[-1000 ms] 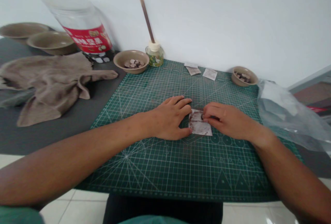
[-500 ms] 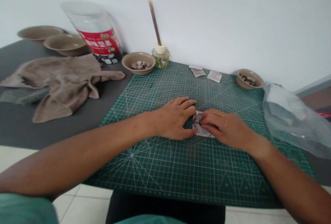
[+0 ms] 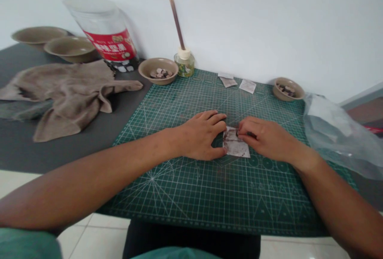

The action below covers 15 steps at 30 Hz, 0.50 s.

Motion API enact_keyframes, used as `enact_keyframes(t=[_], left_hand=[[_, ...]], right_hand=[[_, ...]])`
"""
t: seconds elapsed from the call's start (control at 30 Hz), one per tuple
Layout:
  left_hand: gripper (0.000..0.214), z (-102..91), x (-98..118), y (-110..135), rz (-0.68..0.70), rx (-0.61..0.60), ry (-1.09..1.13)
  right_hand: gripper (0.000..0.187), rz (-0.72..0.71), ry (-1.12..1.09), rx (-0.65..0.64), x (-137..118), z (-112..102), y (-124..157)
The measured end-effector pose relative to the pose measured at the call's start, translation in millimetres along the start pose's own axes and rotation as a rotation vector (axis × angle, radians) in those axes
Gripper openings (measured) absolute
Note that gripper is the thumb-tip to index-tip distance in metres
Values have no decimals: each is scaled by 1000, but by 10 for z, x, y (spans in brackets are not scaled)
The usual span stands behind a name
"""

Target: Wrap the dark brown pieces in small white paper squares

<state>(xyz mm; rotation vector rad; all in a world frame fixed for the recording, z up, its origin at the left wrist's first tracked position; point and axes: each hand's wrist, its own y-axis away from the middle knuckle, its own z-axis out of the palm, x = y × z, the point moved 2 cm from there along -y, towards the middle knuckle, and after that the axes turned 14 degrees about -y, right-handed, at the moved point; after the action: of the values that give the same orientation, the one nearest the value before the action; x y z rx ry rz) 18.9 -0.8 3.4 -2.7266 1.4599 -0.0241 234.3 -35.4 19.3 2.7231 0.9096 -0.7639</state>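
A small square of white paper [image 3: 236,147], stained brown, lies on the green cutting mat [image 3: 194,195] near its middle. My left hand [image 3: 200,136] rests on the mat at the paper's left edge, fingers curved and thumb touching the paper. My right hand [image 3: 265,138] lies over the paper's right side, fingertips pressed together on a small dark piece at the paper's top. What exactly sits under those fingertips is mostly hidden.
Two small bowls of brown discs [image 3: 158,70] [image 3: 287,89] stand at the mat's far edge, with a reed diffuser bottle [image 3: 184,62] and loose paper squares [image 3: 247,86] between them. A beige cloth [image 3: 66,95], two empty bowls [image 3: 70,48] and a plastic jar [image 3: 104,31] lie left. A clear plastic bag [image 3: 335,131] lies right.
My right hand slid left over the paper, then back right, uncovering more of it. My left hand stayed at the paper's left edge. The view shifted slightly.
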Motion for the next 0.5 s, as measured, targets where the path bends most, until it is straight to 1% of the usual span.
enact_keyframes(t=[0.07, 0.1, 0.13, 0.23, 0.27, 0.3, 0.4, 0.43, 0.5], left_hand=[[59, 1, 3, -1, 4, -1, 3], [59, 1, 4, -1, 5, -4, 4], [59, 1, 4, -1, 5, -8, 5], [59, -2, 3, -2, 2, -10, 0], [59, -5, 2, -2, 3, -6, -3], [58, -7, 2, -1, 5, -4, -4], [60, -10, 2, -1, 16, -12, -7], [60, -10, 2, -2, 18, -16, -8], [61, -8, 1, -5, 19, -19, -15]], right_hand=[[10, -48, -71, -94, -29, 25, 5], [10, -65, -90, -109, -42, 39, 7], [11, -67, -93, -92, -45, 47, 5], [12, -14, -62, 32, 3, 18, -3], [10, -2, -65, 39, 24, -1, -2], [9, -5, -84, 18, 37, -17, 3], [7, -68, -176, -118, 10, -15, 24], [8, -85, -192, -135, -8, -4, 26], [9, -82, -174, -89, -22, 8, 15]])
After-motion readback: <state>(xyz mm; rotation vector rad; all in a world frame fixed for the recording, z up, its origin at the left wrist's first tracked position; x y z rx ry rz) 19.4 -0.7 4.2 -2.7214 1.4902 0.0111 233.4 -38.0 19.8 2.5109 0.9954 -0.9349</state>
